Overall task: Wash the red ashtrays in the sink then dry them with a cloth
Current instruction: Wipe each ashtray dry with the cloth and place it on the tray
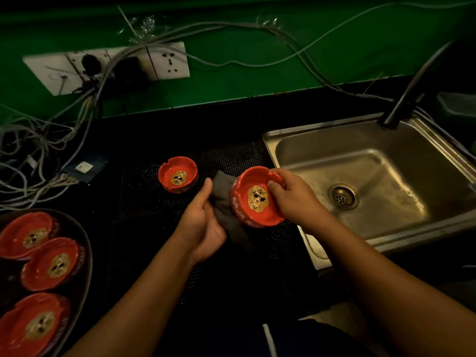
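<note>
The right hand (293, 199) grips a round red ceramic ashtray (255, 199) by its rim, tilted. The left hand (206, 222) holds a grey cloth (224, 202) against its side.

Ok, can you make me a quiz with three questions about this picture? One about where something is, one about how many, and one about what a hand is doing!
1. Where is the tray?
A. left of the mat
B. on a chair
C. on a shelf

2. How many ashtrays show?
A. three
B. five
C. seven

3. What does the left hand do?
A. holds the cloth
B. hangs idle
C. holds a spoon

Answers:
1 A: the tray lies at the left edge, beside the mat.
2 B: three lie on the tray, one sits on the mat and one is in the right hand.
3 A: its thumb and fingers grip the grey cloth, which lies against the held one.
</note>
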A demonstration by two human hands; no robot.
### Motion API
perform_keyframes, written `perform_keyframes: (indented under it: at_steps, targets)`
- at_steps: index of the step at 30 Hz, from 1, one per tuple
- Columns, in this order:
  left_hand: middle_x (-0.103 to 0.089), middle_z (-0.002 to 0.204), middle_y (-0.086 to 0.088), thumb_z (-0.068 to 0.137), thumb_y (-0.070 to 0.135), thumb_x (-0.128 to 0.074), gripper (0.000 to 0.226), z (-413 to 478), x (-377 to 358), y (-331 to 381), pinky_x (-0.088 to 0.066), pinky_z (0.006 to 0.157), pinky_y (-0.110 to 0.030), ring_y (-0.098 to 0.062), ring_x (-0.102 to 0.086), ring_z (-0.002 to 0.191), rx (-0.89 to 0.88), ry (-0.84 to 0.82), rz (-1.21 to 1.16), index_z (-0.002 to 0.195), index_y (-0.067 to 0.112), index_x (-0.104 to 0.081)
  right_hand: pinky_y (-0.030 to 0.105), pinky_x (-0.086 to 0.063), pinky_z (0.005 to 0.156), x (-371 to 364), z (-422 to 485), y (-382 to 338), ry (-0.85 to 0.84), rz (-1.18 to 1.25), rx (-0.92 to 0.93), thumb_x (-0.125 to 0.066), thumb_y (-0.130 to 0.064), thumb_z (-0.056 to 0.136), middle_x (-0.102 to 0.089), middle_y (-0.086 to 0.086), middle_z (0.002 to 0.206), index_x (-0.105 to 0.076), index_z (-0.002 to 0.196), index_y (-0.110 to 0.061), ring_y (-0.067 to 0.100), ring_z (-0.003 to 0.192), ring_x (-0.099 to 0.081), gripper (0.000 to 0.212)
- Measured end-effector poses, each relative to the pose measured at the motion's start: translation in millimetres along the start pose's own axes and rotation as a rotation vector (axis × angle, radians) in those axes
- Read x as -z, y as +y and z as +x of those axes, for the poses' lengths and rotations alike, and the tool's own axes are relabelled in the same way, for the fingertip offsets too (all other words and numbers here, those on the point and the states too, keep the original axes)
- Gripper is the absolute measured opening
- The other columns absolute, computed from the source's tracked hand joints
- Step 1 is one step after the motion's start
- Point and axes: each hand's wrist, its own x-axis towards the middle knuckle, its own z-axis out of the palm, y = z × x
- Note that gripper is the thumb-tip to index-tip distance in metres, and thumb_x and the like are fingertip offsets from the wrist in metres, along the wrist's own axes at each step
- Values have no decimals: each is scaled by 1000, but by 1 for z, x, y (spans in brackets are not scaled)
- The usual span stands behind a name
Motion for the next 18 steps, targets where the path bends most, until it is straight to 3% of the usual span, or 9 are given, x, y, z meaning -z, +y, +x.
perform_keyframes:
  at_steps: [2,4,6,8,10,14,16,18]
  targets:
    - [-61,125,-20,91,38,-44,45,0,-1,6,-46,100,-42,-31,-58,117,-43,-33,-25,121,8,-57,45,-56,82,-6,0,-3,-13,101,-42,-47,-18,98,-64,-1,108,-50,112,-43,23,99,-64,29]
    - [-64,121,-18,88,33,-48,47,3,-2,8,-55,88,-37,-28,-64,108,-84,-21,-13,126,6,-55,45,-56,80,-11,0,-8,-58,373,-120,-42,-18,100,-63,3,112,-49,116,-43,29,104,-63,31]
    - [-66,116,-19,95,29,-45,40,7,-7,8,-58,79,-35,-26,-67,98,-162,15,87,125,5,-55,47,-55,80,-12,-2,-18,-166,691,-287,-41,-38,99,-65,6,114,-55,116,-37,29,102,-64,22]
    - [-68,109,-17,100,25,-41,30,10,-13,5,-58,77,-35,-24,-68,91,-257,59,248,119,8,-57,48,-53,87,-11,-3,-21,-260,844,-343,-37,-65,88,-69,7,112,-60,116,-30,27,102,-66,50]
    - [-70,99,-9,100,25,-41,19,7,-22,1,-59,72,-30,-18,-69,84,-321,77,364,107,20,-58,45,-53,91,-17,-3,-25,-328,889,-321,-38,-73,77,-70,8,112,-62,117,-24,26,104,-67,68]
    - [-54,122,-7,99,31,-37,16,3,-28,-12,-56,76,-22,-15,-61,101,-372,6,477,107,36,-50,38,-53,88,-36,-2,-29,-353,852,-290,-49,-59,85,-69,12,107,-65,118,-15,24,97,-67,57]
    - [-60,109,0,99,37,-35,18,2,-27,-6,-55,71,-19,-9,-63,91,-337,52,505,113,35,-47,37,-55,84,-46,-3,-32,-302,812,-258,-52,-57,86,-67,17,114,-59,125,-15,24,98,-66,58]
    - [-70,86,-1,97,48,-36,38,2,-23,5,-56,65,-24,-11,-69,76,-290,156,525,107,19,-59,38,-56,86,-60,-9,-37,-262,730,-211,-60,-62,77,-57,21,128,-42,140,-20,26,105,-64,77]
